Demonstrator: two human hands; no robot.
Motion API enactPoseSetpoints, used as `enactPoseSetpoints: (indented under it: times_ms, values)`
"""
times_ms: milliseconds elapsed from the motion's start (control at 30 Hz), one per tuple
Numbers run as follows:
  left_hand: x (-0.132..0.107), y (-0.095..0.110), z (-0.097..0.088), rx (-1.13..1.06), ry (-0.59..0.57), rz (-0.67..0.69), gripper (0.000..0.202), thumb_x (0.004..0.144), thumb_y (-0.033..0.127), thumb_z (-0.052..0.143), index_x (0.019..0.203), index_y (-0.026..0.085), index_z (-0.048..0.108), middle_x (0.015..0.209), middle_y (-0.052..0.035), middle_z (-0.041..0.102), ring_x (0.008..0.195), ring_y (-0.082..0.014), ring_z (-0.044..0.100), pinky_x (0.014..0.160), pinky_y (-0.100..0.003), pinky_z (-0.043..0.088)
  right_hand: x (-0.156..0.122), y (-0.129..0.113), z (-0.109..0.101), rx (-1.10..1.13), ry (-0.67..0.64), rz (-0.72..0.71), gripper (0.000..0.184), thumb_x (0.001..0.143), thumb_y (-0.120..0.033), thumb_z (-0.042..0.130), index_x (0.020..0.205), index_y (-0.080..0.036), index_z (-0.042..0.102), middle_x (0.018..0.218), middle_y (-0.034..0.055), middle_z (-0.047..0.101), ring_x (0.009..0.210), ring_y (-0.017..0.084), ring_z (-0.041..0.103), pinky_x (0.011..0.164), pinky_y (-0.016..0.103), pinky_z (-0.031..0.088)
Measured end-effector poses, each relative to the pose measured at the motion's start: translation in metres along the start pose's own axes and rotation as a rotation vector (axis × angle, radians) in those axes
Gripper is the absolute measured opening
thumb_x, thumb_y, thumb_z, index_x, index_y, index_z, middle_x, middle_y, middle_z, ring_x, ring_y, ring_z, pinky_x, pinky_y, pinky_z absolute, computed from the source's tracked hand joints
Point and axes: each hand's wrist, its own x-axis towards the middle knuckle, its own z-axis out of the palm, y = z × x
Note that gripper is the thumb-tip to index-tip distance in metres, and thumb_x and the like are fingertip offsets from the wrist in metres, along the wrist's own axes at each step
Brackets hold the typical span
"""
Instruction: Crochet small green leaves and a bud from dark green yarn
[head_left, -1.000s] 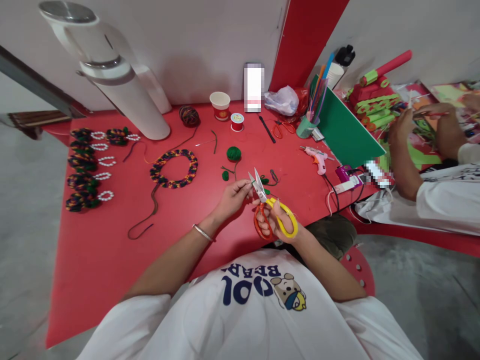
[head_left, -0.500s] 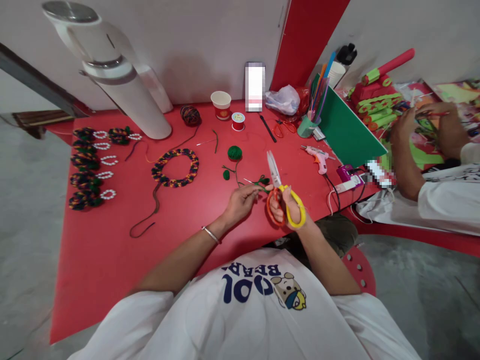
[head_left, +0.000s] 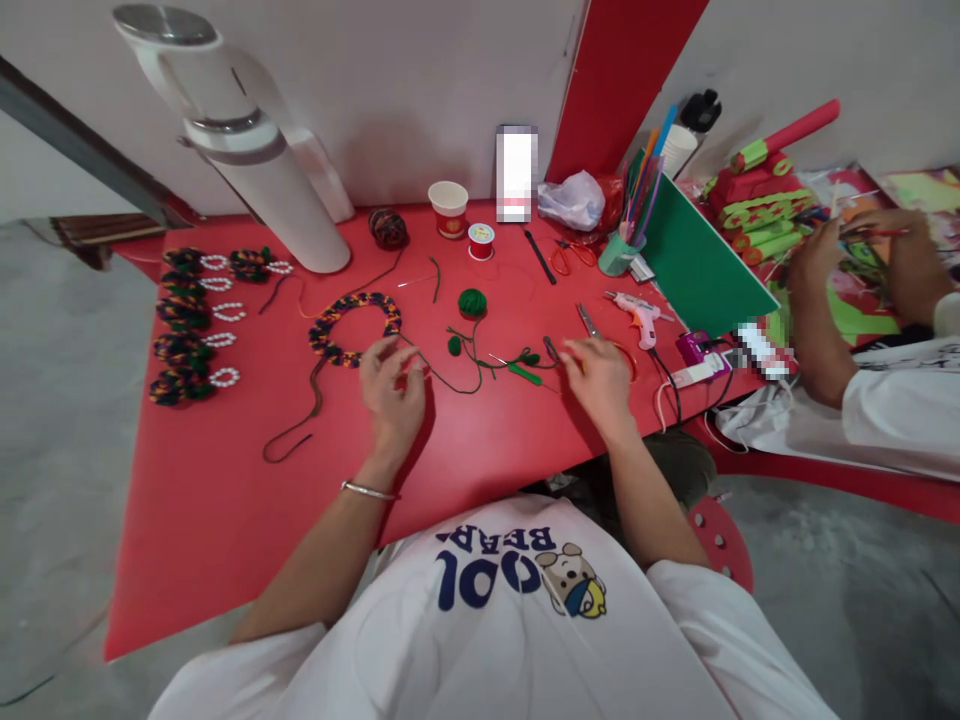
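My left hand hovers low over the red table, fingers loosely spread, touching the end of a dark green yarn strand. My right hand lies with fingers stretched over the handles of the scissors, which rest on the table with their blades pointing away; an orange handle loop shows at the hand's right. Between my hands lie a green crochet hook and small green yarn pieces. A green yarn ball sits just beyond them.
A multicoloured crocheted ring lies left of centre, several finished yarn-and-bead pieces at far left. A pink glue gun, paper cup, thread spool and pen cup stand behind. Another person's hands work at right.
My right hand has lowered the scissors onto the table to the right. My left hand has let go of the small green piece and moved left toward the yarn strand.
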Motion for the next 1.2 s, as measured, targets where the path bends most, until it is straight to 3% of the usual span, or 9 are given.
enactPoseSetpoints:
  times_ms: [67,167,233,367,567,767,967,1100,1200]
  values:
    - [-0.013,0.016,0.010,-0.045,0.029,-0.021,0.014,0.089,0.033,0.070,0.098,0.023,0.075,0.122,-0.0131,0.065,0.117,-0.0274,0.064,0.087,-0.038,0.060,0.007,-0.016,0.013,0.082,-0.082,-0.055,0.032,0.101,-0.032,0.058,0.125,-0.022,0.076,0.118,0.0149,0.072,0.114,0.031,0.061,0.100,0.046,0.047]
    - [-0.031,0.031,0.028,-0.245,-0.178,-0.209,0.023,0.088,0.042,0.072,0.093,0.020,0.077,0.092,-0.0077,0.072,0.082,-0.0188,0.069,0.067,-0.028,0.057,0.014,-0.034,0.026,0.193,-0.114,-0.027,0.019,0.096,-0.028,0.065,0.105,-0.020,0.080,0.110,0.0147,0.069,0.112,0.031,0.059,0.100,0.047,0.047]
    - [-0.038,0.036,0.036,-0.408,-0.348,-0.401,0.034,0.085,0.050,0.076,0.091,0.016,0.076,0.076,-0.0055,0.072,0.059,-0.0140,0.063,0.053,-0.025,0.051,0.010,-0.048,0.027,0.410,-0.084,-0.044,0.017,0.094,-0.035,0.069,0.099,-0.022,0.079,0.105,0.0105,0.070,0.105,0.027,0.061,0.101,0.044,0.048]
    - [-0.041,0.037,0.042,-0.675,-0.528,-0.572,0.049,0.075,0.062,0.084,0.084,0.015,0.073,0.065,-0.0028,0.068,0.046,-0.0115,0.056,0.040,-0.024,0.042,-0.016,-0.079,0.023,0.988,-0.194,0.077,0.021,0.090,-0.044,0.071,0.099,-0.026,0.078,0.094,0.0028,0.074,0.085,0.019,0.065,0.084,0.035,0.054]
    - [-0.038,0.036,0.035,-0.875,-0.364,-0.697,0.045,0.059,0.042,0.098,0.086,0.018,0.072,0.069,0.0042,0.065,0.047,-0.0053,0.050,0.042,-0.020,0.040,-0.043,-0.102,0.042,1.219,-0.225,0.265,0.026,0.079,-0.045,0.080,0.093,-0.024,0.080,0.088,0.0014,0.079,0.080,0.018,0.069,0.081,0.034,0.058]
    - [-0.038,0.036,0.032,-0.868,-0.309,-0.686,0.041,0.058,0.030,0.096,0.084,0.018,0.067,0.075,0.0031,0.070,0.057,-0.0075,0.060,0.054,-0.020,0.049,-0.046,-0.099,0.043,1.115,-0.265,0.230,0.023,0.079,-0.044,0.079,0.089,-0.024,0.079,0.084,0.0017,0.079,0.077,0.018,0.067,0.077,0.034,0.056]
    - [-0.038,0.039,0.033,-0.801,-0.294,-0.548,0.034,0.064,0.032,0.094,0.086,0.018,0.072,0.074,0.0017,0.073,0.053,-0.0074,0.059,0.050,-0.020,0.049,-0.041,-0.093,0.030,1.086,-0.181,0.233,0.024,0.083,-0.046,0.075,0.092,-0.024,0.078,0.086,0.0015,0.075,0.074,0.015,0.062,0.070,0.030,0.049]
    - [-0.040,0.041,0.034,-0.679,-0.339,-0.485,0.036,0.066,0.036,0.095,0.087,0.016,0.075,0.064,0.0023,0.069,0.046,-0.0068,0.055,0.043,-0.019,0.045,-0.033,-0.095,0.038,1.170,-0.140,0.230,0.022,0.076,-0.044,0.081,0.078,-0.022,0.076,0.075,-0.0016,0.071,0.072,0.013,0.060,0.073,0.029,0.049]
    - [-0.040,0.040,0.035,-0.713,-0.357,-0.527,0.046,0.066,0.045,0.095,0.095,0.016,0.074,0.061,0.0024,0.068,0.044,-0.0111,0.058,0.036,-0.021,0.044,-0.032,-0.098,0.047,1.292,-0.078,0.348,0.024,0.073,-0.044,0.083,0.080,-0.022,0.076,0.073,-0.0030,0.071,0.064,0.010,0.056,0.064,0.026,0.047]
